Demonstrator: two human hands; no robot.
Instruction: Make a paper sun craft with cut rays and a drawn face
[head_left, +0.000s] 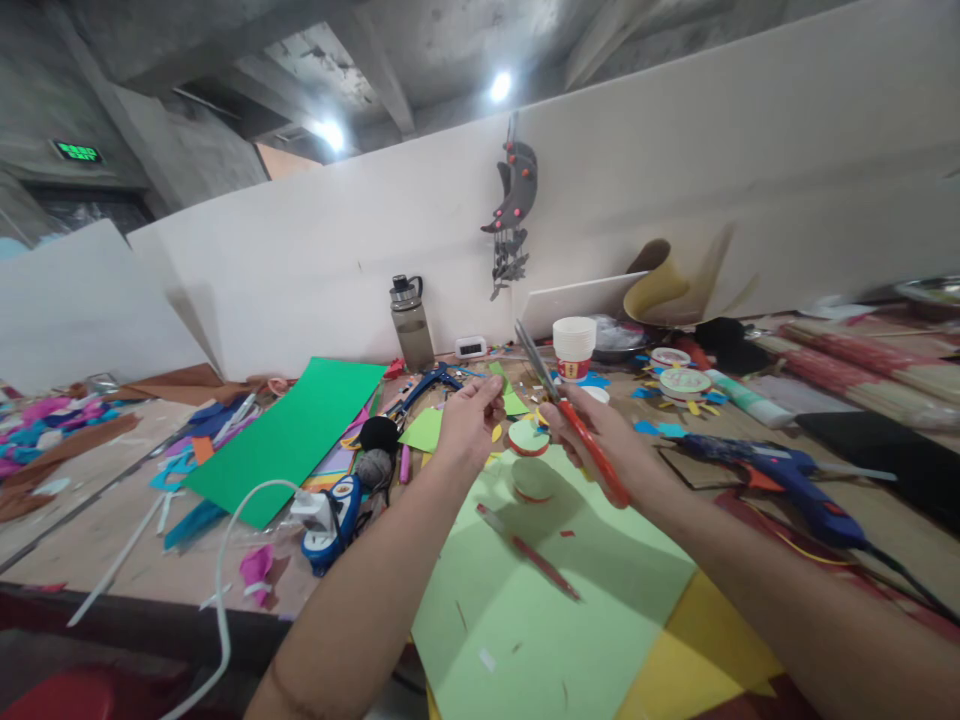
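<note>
My right hand (589, 430) is closed around red-handled scissors (574, 415), whose blades point up and away from me. To the left, my left hand (474, 415) is closed with thumb and fingers pressed together; anything between them is too small to make out. Lime green paper pieces (424, 430) lie around that hand. Between and below both hands, a round light green disc with a red edge (529, 437) sits above a second disc (534, 482). Under them spreads a large pale green sheet (600, 610), with a red pen (536, 560) lying on it.
Stacked paper cups (574, 345), a water bottle (412, 325) and a small digital clock (471, 347) stand at the back. Right lies a blue glue gun (787, 480); left, a green sheet (300, 435) and a power strip (330, 530) with a white cable.
</note>
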